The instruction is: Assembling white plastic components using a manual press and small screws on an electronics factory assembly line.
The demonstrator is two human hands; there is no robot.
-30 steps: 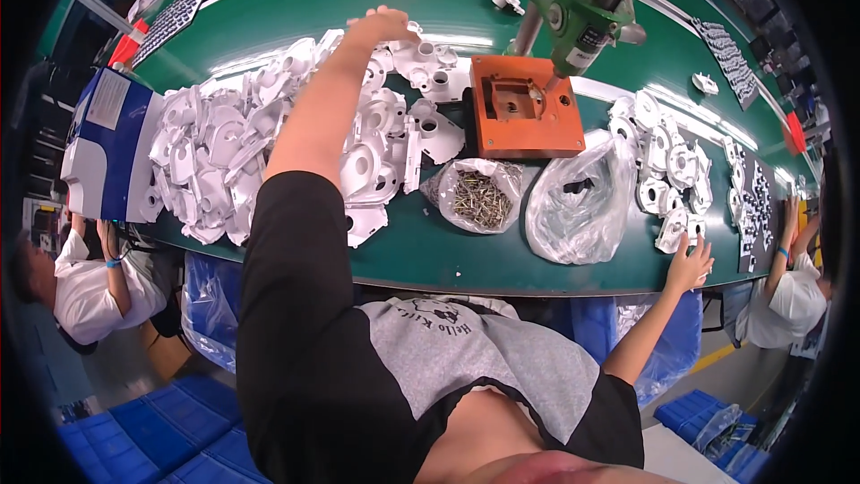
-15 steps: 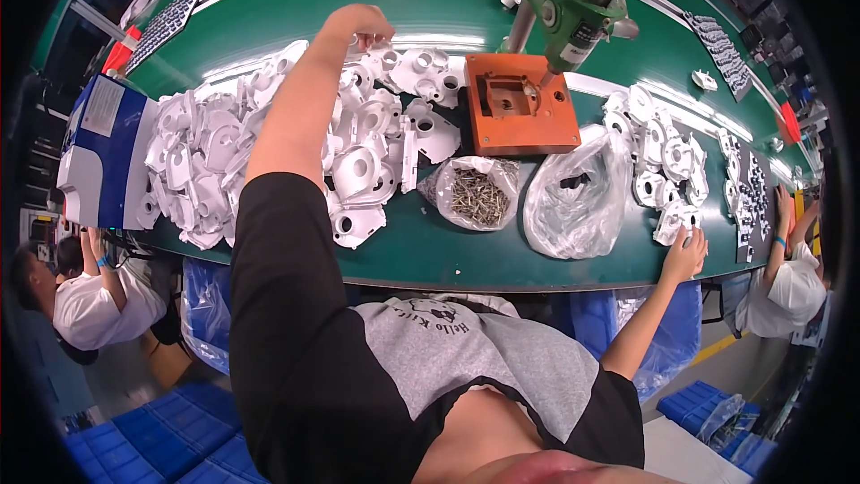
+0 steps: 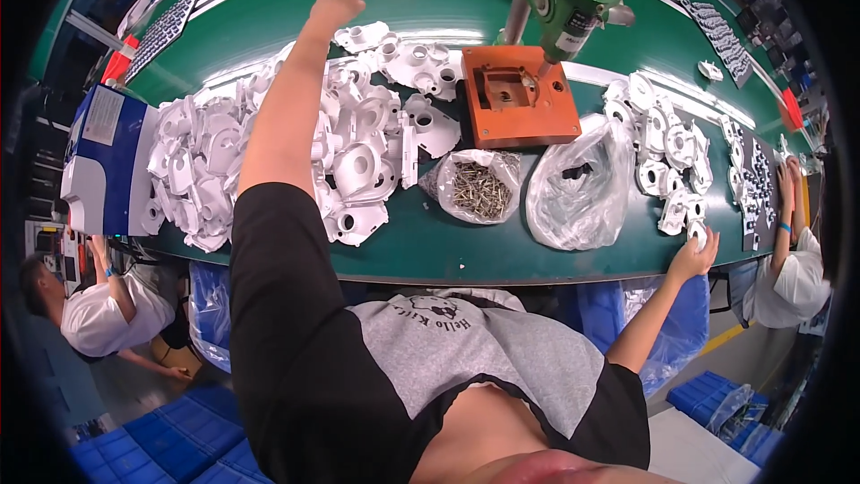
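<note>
My left arm reaches across a heap of white plastic housings [image 3: 358, 166]. Beyond them my left hand [image 3: 338, 5] is held curled over the green belt, its fingers turned away, so anything inside it is hidden. Just below that hand lies a white housing [image 3: 362, 36]. Near the table's front edge on the right, my right hand [image 3: 692, 256] is closed on a small white plastic part [image 3: 697, 231]. This part is beside the nearest pieces of a smaller group of white housings [image 3: 667, 148].
An orange fixture block [image 3: 521, 97] stands under a green press [image 3: 557, 4]. In front are a bag of screws [image 3: 481, 190] and a clear plastic bag [image 3: 580, 188]. A blue-and-white box [image 3: 107, 161] stands at left. Co-workers [image 3: 121, 305] are on both sides.
My left hand has moved farther away and slightly left, off the white housing beneath it. My right hand has shifted slightly right and nearer with the white part. The view has shifted slightly.
</note>
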